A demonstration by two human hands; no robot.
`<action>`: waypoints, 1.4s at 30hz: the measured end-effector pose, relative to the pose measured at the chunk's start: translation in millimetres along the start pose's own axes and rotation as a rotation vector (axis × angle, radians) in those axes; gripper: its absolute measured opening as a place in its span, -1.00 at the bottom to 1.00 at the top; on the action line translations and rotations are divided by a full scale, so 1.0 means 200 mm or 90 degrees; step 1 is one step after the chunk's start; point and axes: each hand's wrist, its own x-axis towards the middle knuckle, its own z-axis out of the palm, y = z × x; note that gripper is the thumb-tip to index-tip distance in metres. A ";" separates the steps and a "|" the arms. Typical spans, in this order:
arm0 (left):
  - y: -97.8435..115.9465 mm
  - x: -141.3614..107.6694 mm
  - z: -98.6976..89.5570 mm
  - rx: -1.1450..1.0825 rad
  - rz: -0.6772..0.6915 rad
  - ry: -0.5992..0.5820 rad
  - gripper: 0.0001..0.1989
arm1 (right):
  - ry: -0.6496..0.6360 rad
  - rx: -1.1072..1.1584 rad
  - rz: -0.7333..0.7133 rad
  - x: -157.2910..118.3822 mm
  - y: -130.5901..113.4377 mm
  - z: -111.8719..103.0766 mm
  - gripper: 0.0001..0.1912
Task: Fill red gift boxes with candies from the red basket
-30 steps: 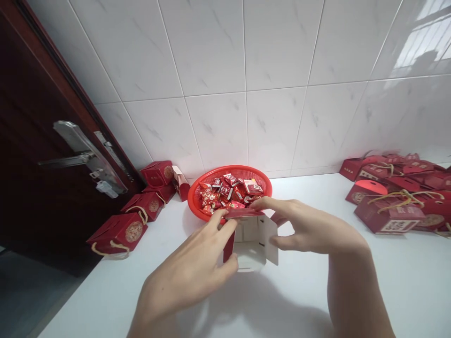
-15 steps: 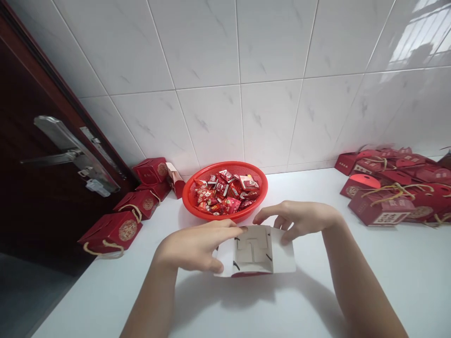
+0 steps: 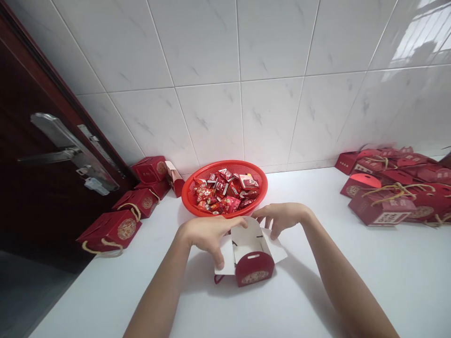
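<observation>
A small dark red candy box [image 3: 254,270] with a white inside stands in front of me with its top open. Its rounded front panel, with a slot and a gold emblem, faces me, and its white side flaps spread outward. My left hand [image 3: 206,234] grips the left side, thumb on the left flap [image 3: 227,263] and fingers at the back panel. My right hand [image 3: 283,216] pinches the right flap [image 3: 277,249] near its back corner, with some fingertips hidden behind the box. A dark red cord loop [image 3: 219,280] sticks out at the lower left.
Just behind the box sits a red plastic basket [image 3: 185,195] holding many wrapped candies [image 3: 225,192]. Red boxes with rope handles [image 3: 109,230] line the left side by a dark door [image 3: 31,197]. More red boxes [image 3: 382,206] are piled at the right, against the tiled wall [image 3: 275,117].
The box's front panel has come upright, showing its red face and slot. The back panel has also risen, and both hands have shifted slightly with the box.
</observation>
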 end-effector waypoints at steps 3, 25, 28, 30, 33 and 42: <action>0.00 0.01 0.01 -0.003 -0.018 0.009 0.03 | 0.006 -0.014 0.021 0.01 0.00 0.00 -0.14; 0.05 0.01 -0.01 0.000 -0.012 -0.017 -0.10 | 0.001 0.022 -0.097 -0.01 -0.01 0.01 -0.14; 0.05 0.01 -0.01 -0.015 -0.018 -0.032 -0.13 | 0.035 -0.042 -0.027 -0.04 -0.05 0.01 -0.03; 0.06 0.01 -0.02 -0.030 -0.021 -0.041 -0.15 | 0.066 -0.087 0.006 -0.07 -0.09 0.03 -0.04; 0.06 0.02 -0.02 -0.049 -0.025 -0.044 -0.14 | 0.085 -0.115 0.032 -0.11 -0.15 0.05 0.02; 0.04 0.04 -0.01 -0.059 -0.031 -0.065 -0.05 | 0.072 -0.147 0.072 -0.14 -0.20 0.10 0.12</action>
